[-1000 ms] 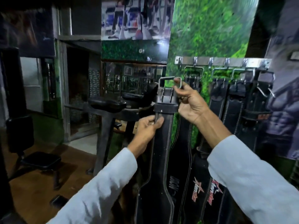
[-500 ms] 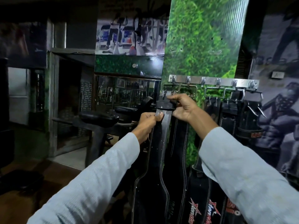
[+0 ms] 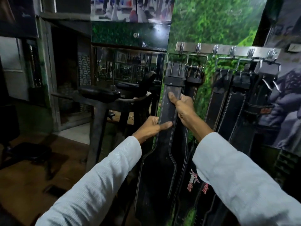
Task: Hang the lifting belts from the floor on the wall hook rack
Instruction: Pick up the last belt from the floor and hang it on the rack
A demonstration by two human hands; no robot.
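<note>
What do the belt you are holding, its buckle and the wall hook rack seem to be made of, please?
Belt: seemingly black leather or a leather-like material, matte and scuffed, with pale stitching along both edges.
Buckle: bare metal, probably steel; a thin silvery frame that glints, with prongs below.
Wall hook rack: a flat brushed metal strip, grey with a soft sheen; its hooks look like the same metal.

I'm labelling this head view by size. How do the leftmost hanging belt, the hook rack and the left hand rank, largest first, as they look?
1. Leftmost belt, running from the rack out of the bottom edge.
2. Hook rack.
3. Left hand.
The belt and hand are nearer the camera than the rack, so this holds for looks only.
</note>
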